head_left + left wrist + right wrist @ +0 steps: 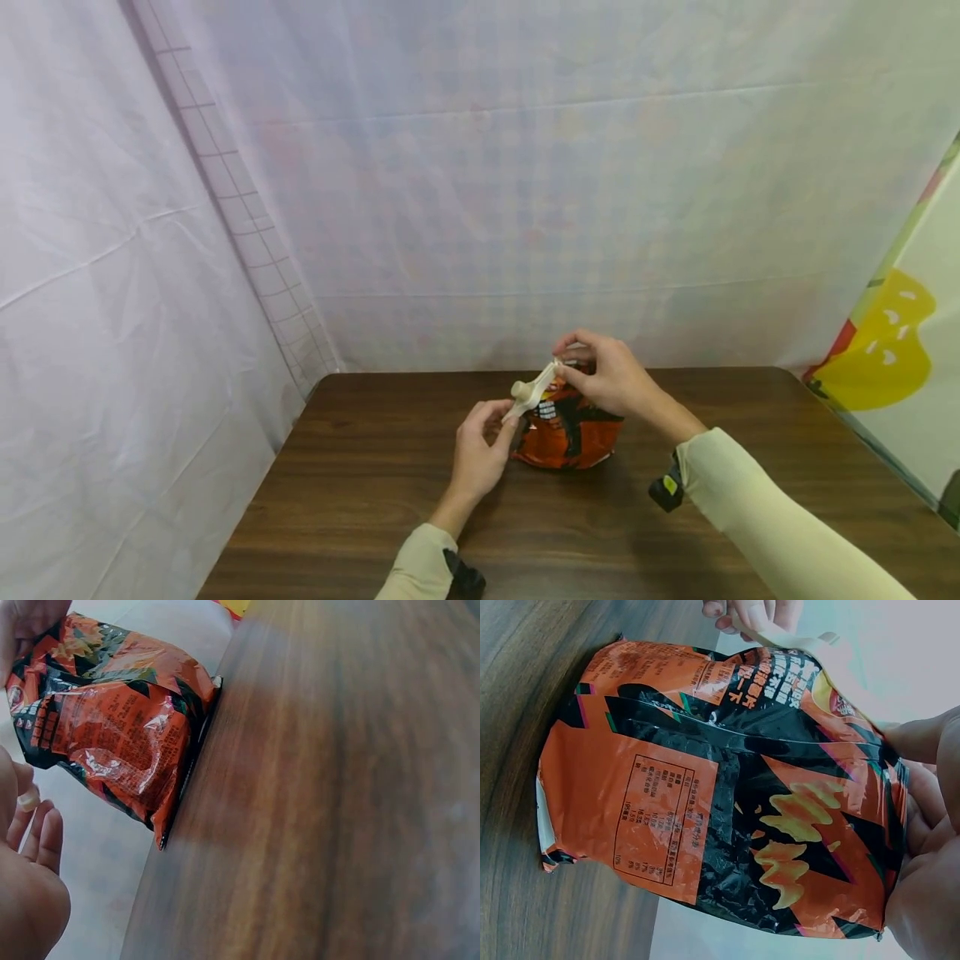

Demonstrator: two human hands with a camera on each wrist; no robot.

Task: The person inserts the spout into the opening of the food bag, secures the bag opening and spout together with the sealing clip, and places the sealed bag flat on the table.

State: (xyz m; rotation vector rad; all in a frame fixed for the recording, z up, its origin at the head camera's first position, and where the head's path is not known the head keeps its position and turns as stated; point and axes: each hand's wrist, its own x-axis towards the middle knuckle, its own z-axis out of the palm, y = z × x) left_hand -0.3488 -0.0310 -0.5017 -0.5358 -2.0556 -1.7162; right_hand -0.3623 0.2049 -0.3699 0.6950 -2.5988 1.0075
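Note:
A red-orange and black chip bag stands upright on the table, its printed back showing in the right wrist view. Along its top edge lies a cream sealing clip with a round spout cap. My left hand pinches the clip's near-left end between thumb and fingers. At the other end, my right hand pinches the clip and the bag's top corner, thumb in front. Some right fingers are hidden behind the bag. In the left wrist view, the bag hides most of the clip.
The bag stands on a dark brown wood-grain table. A pale curtain hangs behind its back edge, and a white curtain on the left. At the right hangs a sheet with a yellow shape.

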